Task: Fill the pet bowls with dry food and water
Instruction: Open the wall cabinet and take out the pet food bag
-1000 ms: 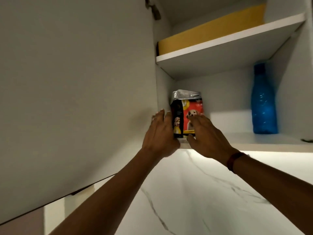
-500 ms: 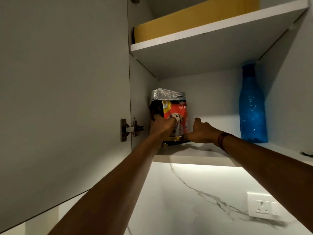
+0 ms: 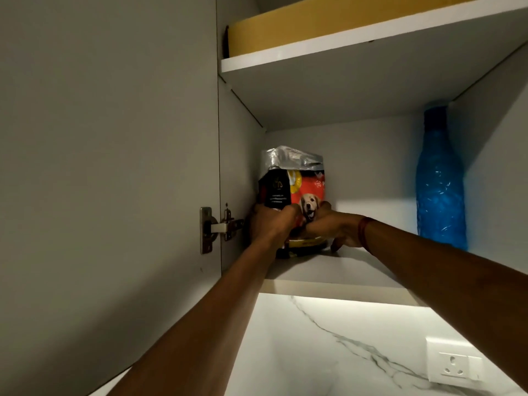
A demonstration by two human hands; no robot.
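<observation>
A red and black dog food bag (image 3: 297, 184) with a folded silver top stands at the left of the lower cabinet shelf (image 3: 337, 267). My left hand (image 3: 271, 224) wraps the bag's left lower corner. My right hand (image 3: 331, 227) grips its lower front, thumb resting on the shelf. A blue plastic water bottle (image 3: 440, 181) stands upright at the shelf's right end, apart from both hands. No pet bowls are in view.
The open cabinet door (image 3: 108, 167) with its metal hinge (image 3: 217, 228) fills the left. A yellow box (image 3: 328, 21) lies on the upper shelf (image 3: 371, 38). Below the cabinet are a lit marble wall (image 3: 328, 352) and a white socket (image 3: 454, 364).
Both hands have pushed deeper into the cabinet and closed lower around the bag. The view has shifted closer and further under the shelf.
</observation>
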